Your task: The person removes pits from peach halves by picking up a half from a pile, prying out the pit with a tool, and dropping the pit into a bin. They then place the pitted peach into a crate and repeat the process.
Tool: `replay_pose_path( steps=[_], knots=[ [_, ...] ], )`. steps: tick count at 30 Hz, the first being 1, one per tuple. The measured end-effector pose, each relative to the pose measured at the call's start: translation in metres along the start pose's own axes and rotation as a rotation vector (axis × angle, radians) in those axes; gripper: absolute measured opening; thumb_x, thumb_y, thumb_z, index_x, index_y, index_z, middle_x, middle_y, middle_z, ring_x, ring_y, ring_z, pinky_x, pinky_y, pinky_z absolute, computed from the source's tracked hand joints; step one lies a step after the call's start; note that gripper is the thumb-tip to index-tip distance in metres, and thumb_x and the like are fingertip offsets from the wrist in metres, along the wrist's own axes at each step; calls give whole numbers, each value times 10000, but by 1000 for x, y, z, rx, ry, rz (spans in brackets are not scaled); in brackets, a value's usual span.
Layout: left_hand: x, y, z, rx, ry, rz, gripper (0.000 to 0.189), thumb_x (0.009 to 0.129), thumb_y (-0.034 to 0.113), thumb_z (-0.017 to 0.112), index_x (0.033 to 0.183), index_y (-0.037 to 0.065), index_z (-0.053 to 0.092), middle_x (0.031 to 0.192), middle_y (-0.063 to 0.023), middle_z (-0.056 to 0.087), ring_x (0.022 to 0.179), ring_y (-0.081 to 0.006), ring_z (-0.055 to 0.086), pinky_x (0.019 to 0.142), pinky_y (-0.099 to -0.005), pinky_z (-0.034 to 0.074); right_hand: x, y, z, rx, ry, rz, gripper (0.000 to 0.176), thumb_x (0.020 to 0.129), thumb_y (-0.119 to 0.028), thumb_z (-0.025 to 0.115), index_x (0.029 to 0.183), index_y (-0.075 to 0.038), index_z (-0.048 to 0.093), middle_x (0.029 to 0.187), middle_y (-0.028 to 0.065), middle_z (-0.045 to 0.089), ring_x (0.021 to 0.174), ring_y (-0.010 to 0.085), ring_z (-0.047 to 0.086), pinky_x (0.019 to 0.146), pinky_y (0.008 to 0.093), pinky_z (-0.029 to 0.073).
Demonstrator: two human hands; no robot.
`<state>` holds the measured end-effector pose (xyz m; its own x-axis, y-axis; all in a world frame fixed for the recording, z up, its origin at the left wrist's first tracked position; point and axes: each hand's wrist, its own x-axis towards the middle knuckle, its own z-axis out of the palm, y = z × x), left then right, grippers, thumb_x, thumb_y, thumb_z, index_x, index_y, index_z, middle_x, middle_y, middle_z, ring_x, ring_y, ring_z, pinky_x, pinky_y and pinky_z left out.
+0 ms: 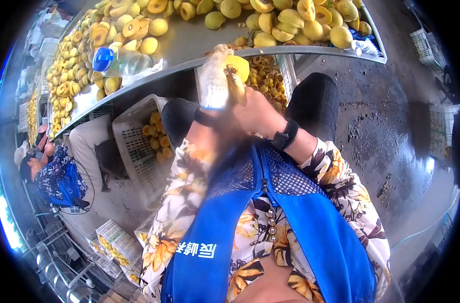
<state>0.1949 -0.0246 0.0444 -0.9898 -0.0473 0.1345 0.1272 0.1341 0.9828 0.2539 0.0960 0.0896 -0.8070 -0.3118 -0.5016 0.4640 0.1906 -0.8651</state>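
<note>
My left hand point(213, 83), in a white knitted glove, is closed around a yellow peach point(240, 64) just in front of the metal table's edge. Bare and with a dark band at the wrist, my right hand point(260, 111) grips a short brownish hand tool point(235, 87). The tool's upper end is against the peach's cut face; its exact kind is hard to make out. Below the hands, a white crate point(289, 76) holds many small yellow-brown fruit pieces.
Peaches, many halved, are heaped on the metal table point(189, 43). A blue-capped clear bottle point(121, 62) lies there. A crate point(134, 134) with several peach pieces stands at lower left. Another person point(58, 174) sits at far left. The floor point(376, 121) at right is wet.
</note>
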Motion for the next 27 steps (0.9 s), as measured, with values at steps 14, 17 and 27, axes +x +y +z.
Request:
replay_pose_path(
  steps=[14,17,27],
  knots=[
    [0,11,4,-301,-50,-112,211,853,229,547,895,24,579,783,-77,599,678,-189,576,572,-275,450,-12,-23,-3,105,-97,204,167,817,-52,467,968,-2,418,593,46,439,398,119,426,326,266,342],
    [-1,36,8,-876,-106,-628,189,864,188,510,846,9,570,787,-84,590,698,-176,568,622,-258,454,-10,-17,-5,216,-189,208,131,824,-59,469,944,-29,425,603,31,430,393,97,389,333,248,326],
    [11,16,-6,-584,128,-375,303,875,329,495,958,44,555,828,-70,595,791,-176,574,696,-280,462,19,35,-9,814,-681,135,98,864,-51,472,951,-73,433,581,-11,375,378,64,303,339,214,263]
  ],
)
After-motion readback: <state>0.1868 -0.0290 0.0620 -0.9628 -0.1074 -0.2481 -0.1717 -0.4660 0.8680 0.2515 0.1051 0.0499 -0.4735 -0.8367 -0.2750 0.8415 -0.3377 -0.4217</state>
